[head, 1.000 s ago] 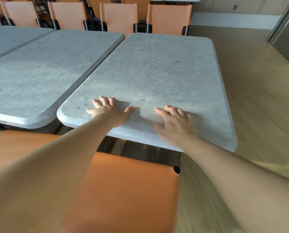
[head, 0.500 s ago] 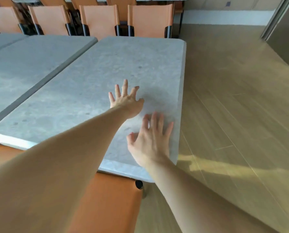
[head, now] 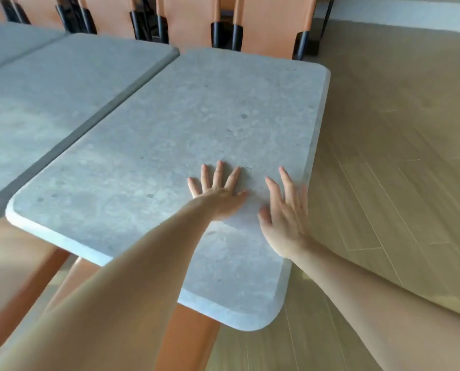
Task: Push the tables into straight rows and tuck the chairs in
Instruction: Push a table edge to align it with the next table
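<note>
**Both palms flat on the end counter**

Left hand (head: 218, 191) presses the grey counter (head: 170, 145) with released, spread fingers; right hand (head: 285, 210) lies flat near its right edge; neighbouring counter (head: 49, 97) just left; orange chairs (head: 266, 22) line the far side.

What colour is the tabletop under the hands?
Mottled light grey, like speckled stone or concrete: the tabletop, seen best in the head view.
</note>
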The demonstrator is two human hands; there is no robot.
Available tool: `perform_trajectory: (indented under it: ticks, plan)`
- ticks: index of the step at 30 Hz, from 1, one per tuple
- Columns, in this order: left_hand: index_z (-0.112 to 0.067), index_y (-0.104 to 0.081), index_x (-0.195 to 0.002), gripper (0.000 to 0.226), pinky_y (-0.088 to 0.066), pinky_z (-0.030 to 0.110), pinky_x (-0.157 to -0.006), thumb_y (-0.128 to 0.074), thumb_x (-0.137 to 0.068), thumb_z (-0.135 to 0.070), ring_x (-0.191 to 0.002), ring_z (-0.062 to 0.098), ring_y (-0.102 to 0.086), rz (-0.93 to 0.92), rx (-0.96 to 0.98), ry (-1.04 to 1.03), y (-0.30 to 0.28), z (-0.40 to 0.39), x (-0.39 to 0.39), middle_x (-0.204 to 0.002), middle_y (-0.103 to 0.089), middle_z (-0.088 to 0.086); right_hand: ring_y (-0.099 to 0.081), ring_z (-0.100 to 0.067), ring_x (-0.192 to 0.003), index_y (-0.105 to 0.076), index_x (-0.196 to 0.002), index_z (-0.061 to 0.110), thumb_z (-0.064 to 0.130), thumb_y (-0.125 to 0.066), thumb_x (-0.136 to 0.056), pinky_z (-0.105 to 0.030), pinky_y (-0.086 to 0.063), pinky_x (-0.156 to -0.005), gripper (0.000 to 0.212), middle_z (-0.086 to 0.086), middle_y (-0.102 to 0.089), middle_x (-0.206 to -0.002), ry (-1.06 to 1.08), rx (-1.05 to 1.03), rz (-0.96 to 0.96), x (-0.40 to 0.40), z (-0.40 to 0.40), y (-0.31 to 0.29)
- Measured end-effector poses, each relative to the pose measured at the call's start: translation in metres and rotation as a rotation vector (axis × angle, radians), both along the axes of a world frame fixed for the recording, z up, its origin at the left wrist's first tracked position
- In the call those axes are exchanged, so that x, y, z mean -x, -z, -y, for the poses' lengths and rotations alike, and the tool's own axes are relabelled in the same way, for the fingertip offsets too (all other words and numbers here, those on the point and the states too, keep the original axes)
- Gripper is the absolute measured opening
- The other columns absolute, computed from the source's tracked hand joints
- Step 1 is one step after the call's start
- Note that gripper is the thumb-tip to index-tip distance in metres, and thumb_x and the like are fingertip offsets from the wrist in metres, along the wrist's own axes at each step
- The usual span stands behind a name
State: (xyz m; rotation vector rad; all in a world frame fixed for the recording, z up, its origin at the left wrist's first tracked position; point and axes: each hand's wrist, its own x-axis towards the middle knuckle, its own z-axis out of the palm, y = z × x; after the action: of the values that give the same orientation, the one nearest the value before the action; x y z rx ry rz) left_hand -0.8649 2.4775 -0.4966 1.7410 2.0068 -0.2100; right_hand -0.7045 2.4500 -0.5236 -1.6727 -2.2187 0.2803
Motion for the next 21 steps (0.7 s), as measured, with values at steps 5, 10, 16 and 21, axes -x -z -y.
perform_trajectory:
  ticks: [5, 10, 16, 21]
  plan:
    - [-0.048, 0.013, -0.158, 0.064, 0.019, 0.060, -0.119, -0.019, -0.104, -0.061, -0.150, 0.027, 0.035, 0.019, 0.049, -0.010, -0.006, -0.002, 0.001, -0.165, 0.031, -0.007, 0.014, -0.024, -0.155, 0.001, -0.160, 0.015, 0.042, -0.023, -0.099, -0.048, 0.009, -0.125, 0.071, -0.012, 0.010, -0.168, -0.050, 0.226, 0.239, 0.003, -0.010, -0.010]
    - [-0.048, 0.012, -0.157, 0.064, 0.019, 0.059, -0.119, -0.020, -0.104, -0.062, -0.150, 0.026, 0.035, 0.050, 0.050, -0.032, -0.006, -0.004, 0.004, -0.165, 0.032, -0.009, 0.017, -0.023, -0.154, 0.003, -0.160, 0.019, 0.045, -0.033, -0.102, -0.044, 0.008, -0.125, 0.074, -0.008, 0.015, -0.168, -0.104, 0.417, 0.272, 0.001, -0.016, -0.039]
    - [-0.047, -0.007, -0.159, 0.065, 0.008, 0.056, -0.121, -0.035, -0.102, -0.060, -0.156, 0.025, 0.018, 0.031, 0.013, -0.102, -0.018, -0.004, -0.004, -0.170, 0.013, -0.009, -0.029, -0.029, -0.147, -0.026, -0.157, 0.014, 0.036, -0.059, -0.096, -0.040, -0.034, -0.115, 0.073, -0.010, -0.024, -0.161, -0.113, 0.780, 0.072, -0.031, -0.068, -0.144]
    - [-0.021, -0.067, -0.118, 0.037, -0.046, 0.037, -0.093, -0.065, -0.089, -0.043, -0.124, 0.029, -0.055, 0.320, -0.224, -0.318, -0.094, -0.028, -0.026, -0.136, -0.060, 0.007, -0.037, -0.019, -0.142, -0.041, -0.149, 0.016, 0.020, -0.061, -0.096, -0.025, -0.033, -0.108, 0.056, -0.002, -0.034, -0.157, -0.077, 0.518, -0.311, -0.071, -0.065, -0.228]
